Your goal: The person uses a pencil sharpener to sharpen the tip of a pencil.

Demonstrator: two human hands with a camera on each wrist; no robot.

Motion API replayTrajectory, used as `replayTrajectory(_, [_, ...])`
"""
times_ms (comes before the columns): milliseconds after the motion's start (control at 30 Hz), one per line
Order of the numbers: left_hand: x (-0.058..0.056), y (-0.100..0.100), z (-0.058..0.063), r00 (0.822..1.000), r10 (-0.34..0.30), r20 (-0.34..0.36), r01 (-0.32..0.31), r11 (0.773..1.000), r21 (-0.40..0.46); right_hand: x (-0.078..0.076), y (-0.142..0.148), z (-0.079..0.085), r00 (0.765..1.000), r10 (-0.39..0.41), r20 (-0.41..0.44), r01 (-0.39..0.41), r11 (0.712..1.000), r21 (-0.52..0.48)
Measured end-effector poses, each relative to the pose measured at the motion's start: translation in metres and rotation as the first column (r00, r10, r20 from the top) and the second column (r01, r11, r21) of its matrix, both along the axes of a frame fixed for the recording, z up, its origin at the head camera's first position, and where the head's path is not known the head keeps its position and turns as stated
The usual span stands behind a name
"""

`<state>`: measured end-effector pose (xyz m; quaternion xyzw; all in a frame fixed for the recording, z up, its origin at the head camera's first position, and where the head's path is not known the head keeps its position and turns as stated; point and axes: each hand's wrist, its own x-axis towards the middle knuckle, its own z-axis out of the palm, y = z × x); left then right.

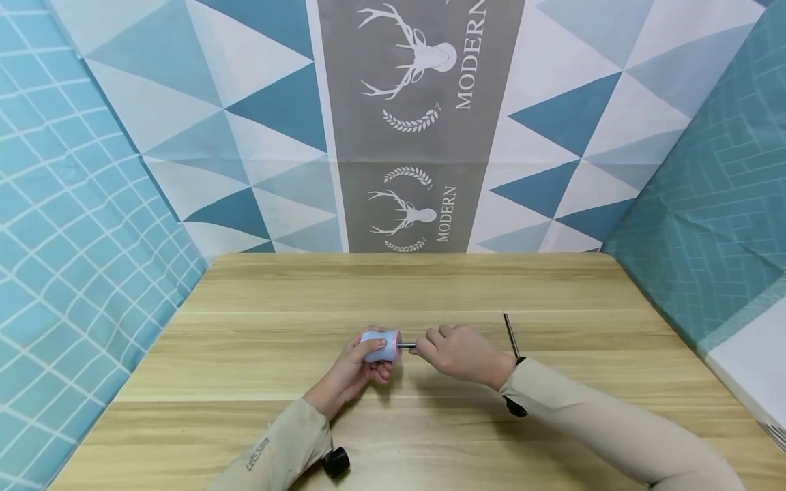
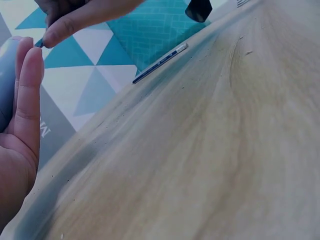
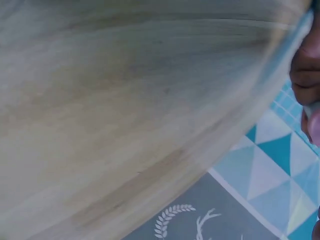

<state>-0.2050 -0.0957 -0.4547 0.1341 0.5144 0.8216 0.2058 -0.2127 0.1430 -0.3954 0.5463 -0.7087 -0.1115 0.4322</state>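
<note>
My left hand (image 1: 351, 374) grips a light-blue pencil sharpener (image 1: 377, 346) with a pink end, thumb laid along its top and fingers underneath. A dark pencil (image 1: 406, 346) runs into that pink end. My right hand (image 1: 462, 356) pinches the pencil close to the sharpener, most of its length hidden by the curled fingers. Both are held over the middle of the table. In the left wrist view, part of the sharpener's blue body (image 2: 6, 82) shows at the left edge. The right wrist view catches only part of the right hand (image 3: 307, 75) at its edge.
A second dark pencil (image 1: 510, 333) lies on the wooden table (image 1: 295, 293), just beyond the right wrist; the left wrist view shows its dark blue side (image 2: 160, 63). Patterned cloths (image 1: 258, 88) stand behind and at both sides. A white surface (image 1: 752, 361) borders the right side.
</note>
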Motion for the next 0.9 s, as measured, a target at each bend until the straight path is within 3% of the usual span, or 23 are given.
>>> replayTrajectory(100, [0.001,0.000,-0.001,1.000,0.004,-0.003,-0.004,1.000,0.005,-0.002,-0.002,-0.006,0.999,0.015,0.036,-0.014,1.000,-0.022])
replayTrajectory(167, [0.002,0.000,-0.002,1.000,0.008,-0.003,-0.008,1.000,0.002,-0.001,-0.004,-0.009,0.988,0.011,0.154,-0.003,0.999,-0.052])
replayTrajectory(200, [0.002,0.000,-0.002,1.000,0.012,-0.004,-0.012,1.000,0.000,0.000,-0.005,-0.011,0.967,0.004,0.255,0.014,0.998,-0.069])
replayTrajectory(233, [0.002,0.000,-0.002,1.000,0.015,-0.003,-0.015,1.000,-0.004,0.001,-0.005,-0.012,0.929,-0.004,0.369,0.039,0.995,-0.087])
replayTrajectory(267, [0.002,0.000,-0.003,1.000,0.017,-0.004,-0.017,1.000,-0.009,0.003,-0.007,-0.013,0.865,-0.016,0.501,0.077,0.992,-0.103])
replayTrajectory(300, [0.002,0.000,-0.003,1.000,0.016,-0.004,-0.016,1.000,-0.014,0.005,-0.008,-0.011,0.772,-0.024,0.635,0.122,0.986,-0.111])
replayTrajectory(333, [0.002,0.000,-0.002,1.000,0.014,-0.005,-0.014,1.000,-0.019,0.007,-0.009,-0.008,0.656,-0.016,0.754,0.165,0.979,-0.123])
replayTrajectory(367, [0.002,0.000,-0.002,1.000,0.010,-0.006,-0.010,1.000,-0.024,0.008,-0.010,-0.005,0.525,-0.002,0.851,0.212,0.969,-0.129])
replayTrajectory(400, [0.002,0.000,-0.002,1.000,0.007,-0.008,-0.007,1.000,-0.027,0.007,-0.010,-0.002,0.378,0.019,0.926,0.253,0.960,-0.123])
replayTrajectory(433, [0.002,0.000,-0.002,1.000,0.004,-0.010,-0.004,1.000,-0.029,0.006,-0.010,0.002,0.200,0.046,0.979,0.290,0.951,-0.104])
replayTrajectory(467, [0.002,0.000,-0.001,1.000,0.003,-0.011,-0.003,1.000,-0.030,0.003,-0.010,0.006,0.007,0.078,0.997,0.324,0.943,-0.076])
replayTrajectory(500, [0.002,0.000,-0.001,1.000,0.003,-0.013,-0.003,1.000,-0.029,-0.001,-0.009,0.010,-0.183,0.114,0.976,0.344,0.938,-0.045])
replayTrajectory(533, [0.002,0.000,-0.001,1.000,0.006,-0.016,-0.006,1.000,-0.031,-0.006,-0.008,0.011,-0.356,0.152,0.922,0.358,0.934,-0.015])
replayTrajectory(567, [0.002,0.000,-0.001,1.000,0.008,-0.017,-0.009,0.999,-0.034,-0.011,-0.007,0.013,-0.507,0.179,0.843,0.370,0.929,0.026])
replayTrajectory(600, [0.002,0.001,0.000,1.000,0.009,-0.020,-0.010,0.999,-0.038,-0.015,-0.005,0.013,-0.627,0.195,0.755,0.376,0.924,0.073])
replayTrajectory(633, [0.002,0.001,0.000,1.000,0.010,-0.021,-0.011,0.999,-0.041,-0.019,-0.004,0.013,-0.714,0.205,0.669,0.374,0.920,0.117])
replayTrajectory(667, [0.003,0.002,0.000,1.000,0.012,-0.023,-0.013,0.999,-0.045,-0.022,-0.002,0.013,-0.765,0.205,0.611,0.359,0.922,0.141])
replayTrajectory(700, [0.003,0.002,0.000,1.000,0.015,-0.026,-0.016,0.999,-0.046,-0.024,-0.002,0.013,-0.793,0.200,0.576,0.346,0.925,0.155])
replayTrajectory(733, [0.003,0.002,0.000,0.999,0.017,-0.029,-0.019,0.999,-0.047,-0.025,-0.001,0.013,-0.804,0.194,0.562,0.332,0.930,0.154])
replayTrajectory(767, [0.003,0.002,0.000,0.999,0.018,-0.031,-0.020,0.999,-0.047,-0.024,-0.001,0.014,-0.798,0.189,0.572,0.326,0.934,0.146])
replayTrajectory(833, [0.003,0.002,0.000,0.999,0.022,-0.040,-0.024,0.999,-0.041,-0.022,-0.001,0.016,-0.745,0.178,0.643,0.326,0.938,0.119])
replayTrajectory(900, [0.003,0.001,0.000,0.998,0.026,-0.050,-0.028,0.999,-0.034,-0.017,-0.001,0.019,-0.643,0.150,0.751,0.322,0.943,0.087])
